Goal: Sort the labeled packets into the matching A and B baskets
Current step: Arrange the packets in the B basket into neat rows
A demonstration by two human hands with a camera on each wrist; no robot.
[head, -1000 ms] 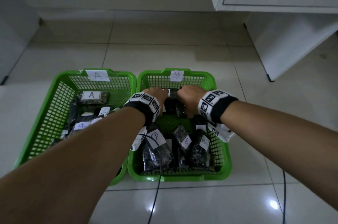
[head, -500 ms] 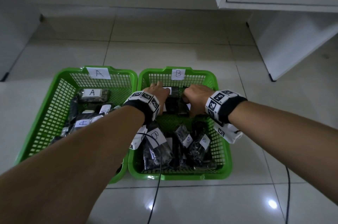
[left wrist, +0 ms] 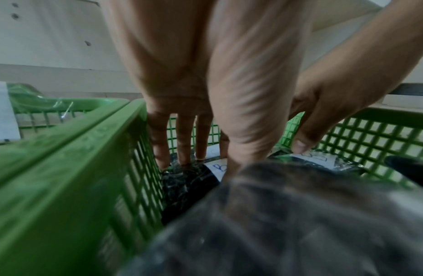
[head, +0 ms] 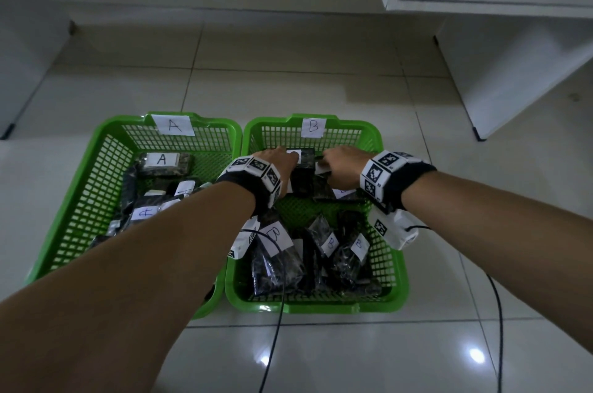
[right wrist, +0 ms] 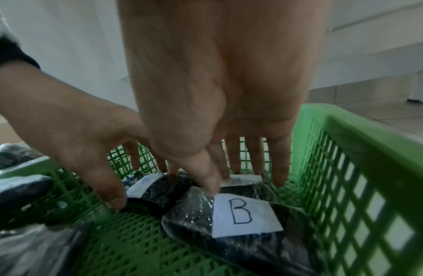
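Observation:
Two green baskets stand side by side on the floor, basket A [head: 107, 148] on the left and basket B [head: 321, 307] on the right. Both hands reach into the far end of basket B. My left hand [head: 276, 161] [left wrist: 205, 160] has straight fingers; its fingertips touch the far edge of a dark packet labelled B [left wrist: 189, 179] [right wrist: 158, 190], and its thumb is at the near edge. My right hand [head: 343, 164] [right wrist: 229, 179] rests straight fingertips on a second B packet [right wrist: 239, 181]. Its thumb touches a third B packet [right wrist: 243, 216]. Neither packet is lifted.
Several more B packets [head: 276, 251] fill the near half of basket B. Basket A holds several A packets [head: 162, 161]. A white cabinet [head: 513, 71] stands to the right. Black cables [head: 279, 328] trail over the glossy tiles in front.
Both hands have stayed at the far end of basket B and now sit slightly further apart, showing more of the packet between them. The view has shifted a little.

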